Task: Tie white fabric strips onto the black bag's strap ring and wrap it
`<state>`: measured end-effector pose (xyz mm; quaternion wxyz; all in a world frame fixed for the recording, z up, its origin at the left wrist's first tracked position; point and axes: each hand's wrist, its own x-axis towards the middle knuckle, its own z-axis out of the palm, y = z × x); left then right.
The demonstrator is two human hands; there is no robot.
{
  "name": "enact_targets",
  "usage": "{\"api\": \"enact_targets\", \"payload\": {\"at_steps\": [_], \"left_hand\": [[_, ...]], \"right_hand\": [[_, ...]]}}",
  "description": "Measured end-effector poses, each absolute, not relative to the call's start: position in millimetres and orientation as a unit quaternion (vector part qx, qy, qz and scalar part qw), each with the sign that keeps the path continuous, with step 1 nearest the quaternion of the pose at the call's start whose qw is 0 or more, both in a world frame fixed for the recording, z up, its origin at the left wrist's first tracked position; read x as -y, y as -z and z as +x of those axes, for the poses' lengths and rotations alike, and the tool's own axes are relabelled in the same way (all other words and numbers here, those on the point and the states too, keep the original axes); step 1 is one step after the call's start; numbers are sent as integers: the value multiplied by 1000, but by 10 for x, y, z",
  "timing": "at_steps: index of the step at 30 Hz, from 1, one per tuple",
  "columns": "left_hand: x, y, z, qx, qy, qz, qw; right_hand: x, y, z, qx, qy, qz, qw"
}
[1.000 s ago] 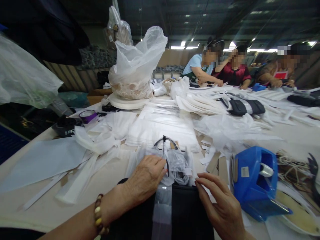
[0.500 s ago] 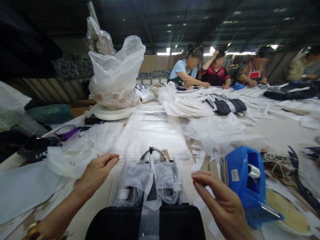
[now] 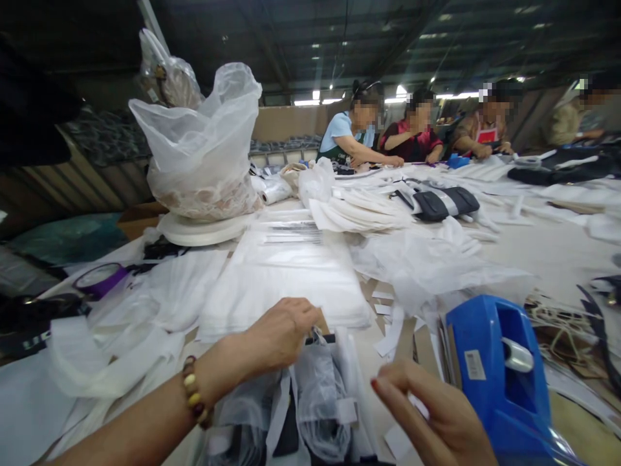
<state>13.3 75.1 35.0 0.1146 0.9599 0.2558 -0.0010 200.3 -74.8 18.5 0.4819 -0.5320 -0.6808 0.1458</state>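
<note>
A black handbag (image 3: 334, 339) lies at the near edge of the table, with its body mostly below the picture. Clear plastic and white wrapping strips (image 3: 317, 395) cover its bundled straps. My left hand (image 3: 286, 331) reaches across from the left, fingers curled round the top of the bag's handle, which it mostly hides. Beads circle that wrist. To the right of the bag, my right hand (image 3: 427, 411) hovers with fingers loosely bent and nothing visible in them. Beside it stands a blue tape dispenser (image 3: 478, 336) with a shiny roll.
A stack of white foam sheets (image 3: 286, 278) lies ahead. Behind it, a big plastic bag (image 3: 204, 155) sits on a white roll (image 3: 204, 228). A purple tape roll (image 3: 101, 279) is at left. Another wrapped black bag (image 3: 446, 202) lies farther off, near several co-workers (image 3: 352, 133).
My left hand has moved right and closed over the bag's handle. The bag has come lower in view as the camera shifted. My right hand has dropped slightly, still beside the bag.
</note>
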Motion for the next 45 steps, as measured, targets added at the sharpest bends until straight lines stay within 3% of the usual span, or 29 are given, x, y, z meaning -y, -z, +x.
{"api": "enact_targets", "payload": {"at_steps": [5,10,16,20,26,39,45], "left_hand": [[-821,-300,336,-196,93,976,34],[-807,-332,292,-192,98,976,-34],[-695,-397,198,-172,12,980,-101],[-616,-405,124,-160,-103,974,-127],[-488,-520,61,-178,-134,964,-144],[-512,-399,16,-198,-77,964,-161],[-576,-363,7,-215,-11,970,-115]], "right_hand": [[64,510,2190,679,1,-607,413],[-151,700,2175,772,17,-542,331],[-367,693,2184,812,-122,-491,290],[-477,695,2167,787,-231,-460,340],[-400,668,2009,681,-429,-428,410],[67,435,1933,639,-556,-428,316],[97,374,1945,639,-549,-461,279]]}}
